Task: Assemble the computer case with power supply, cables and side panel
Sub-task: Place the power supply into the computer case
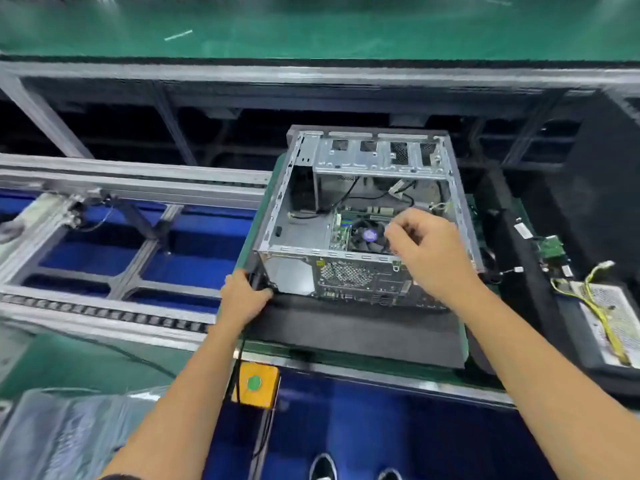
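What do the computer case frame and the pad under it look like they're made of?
Computer case: looks like bare sheet metal, a dull silver-grey finish with stamped slots and perforated vents. Pad beneath it: probably foam or rubber matting, matte black with no shine, though the blur leaves the exact material open.

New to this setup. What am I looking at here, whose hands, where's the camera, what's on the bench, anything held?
No robot here: a person works bare-handed, filmed by one wide-angle camera on their head looking down. The open computer case lies on a dark mat on an assembly line. Inside are a circuit board with a round fan and loose cables. The left hand grips a black cable at the case's near left corner. The right hand reaches over the fan, fingers curled; whether it pinches something I cannot tell. At right lies a power supply with yellow wires. A yellow button box sits below.
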